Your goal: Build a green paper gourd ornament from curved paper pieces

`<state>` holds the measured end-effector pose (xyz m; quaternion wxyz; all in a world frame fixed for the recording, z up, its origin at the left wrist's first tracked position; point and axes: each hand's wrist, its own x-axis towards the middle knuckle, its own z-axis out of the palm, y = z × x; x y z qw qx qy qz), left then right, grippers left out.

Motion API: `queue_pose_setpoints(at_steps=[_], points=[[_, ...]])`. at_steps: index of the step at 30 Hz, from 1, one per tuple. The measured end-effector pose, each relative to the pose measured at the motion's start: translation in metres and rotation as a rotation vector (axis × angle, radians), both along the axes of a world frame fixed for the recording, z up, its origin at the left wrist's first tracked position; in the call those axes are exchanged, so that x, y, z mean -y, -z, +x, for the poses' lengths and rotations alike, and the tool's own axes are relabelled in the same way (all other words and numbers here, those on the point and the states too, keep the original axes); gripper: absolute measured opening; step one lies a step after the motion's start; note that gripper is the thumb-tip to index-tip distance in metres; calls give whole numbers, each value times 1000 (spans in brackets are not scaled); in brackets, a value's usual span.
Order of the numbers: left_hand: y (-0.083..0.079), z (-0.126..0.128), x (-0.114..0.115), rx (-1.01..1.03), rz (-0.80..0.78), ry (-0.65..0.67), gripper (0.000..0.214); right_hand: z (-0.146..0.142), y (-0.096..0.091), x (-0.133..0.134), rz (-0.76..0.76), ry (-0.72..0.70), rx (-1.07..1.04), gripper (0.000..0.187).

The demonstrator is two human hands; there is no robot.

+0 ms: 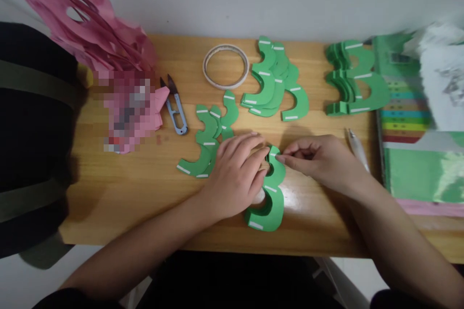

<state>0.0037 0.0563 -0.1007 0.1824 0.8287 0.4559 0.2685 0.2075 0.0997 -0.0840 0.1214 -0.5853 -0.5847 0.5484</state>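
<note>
A stack of green number-3 cutouts, with short white tape strips on its top face, lies on the table in front of me. My left hand bends over its left side, fingertips against the upper edge, holding it down. Under those fingers a pale rounded thing shows in part; I cannot make out what it is. At the stack's upper right, thumb and forefinger of my right hand pinch together at the end of the top white tape strip. More green cutouts lie overlapped just left of my left hand.
A tape roll, a loose pile of green cutouts and a neat stack of them lie farther back. Blue thread snips are left, a pen right, beside a green packet. Pink sheets stand back left.
</note>
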Motion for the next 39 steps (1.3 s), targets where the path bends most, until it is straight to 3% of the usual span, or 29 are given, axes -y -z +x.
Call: queue_pose_setpoints(at_steps=[7, 16, 22, 27, 32, 35, 39], points=[[-1, 0, 2, -74, 73, 60, 28, 0, 2, 0, 25, -26, 0, 30], [-3, -1, -2, -127, 30, 56, 26, -3, 3, -3, 80, 2, 34, 25], [-3, -3, -6, -219, 150, 193, 29, -8, 3, -7, 41, 49, 0, 20], [-3, -5, -4, -277, 158, 207, 32, -4, -9, -7, -42, 53, -117, 28], [-5, -5, -4, -249, 53, 215, 38, 15, -38, -1, 205, 202, -237, 17], [-7, -4, -2, -274, 60, 260, 52, 46, -59, -1, 367, 311, -47, 17], [-10, -4, 1, -309, 54, 283, 58, 104, -78, -21, 516, 535, 522, 22]])
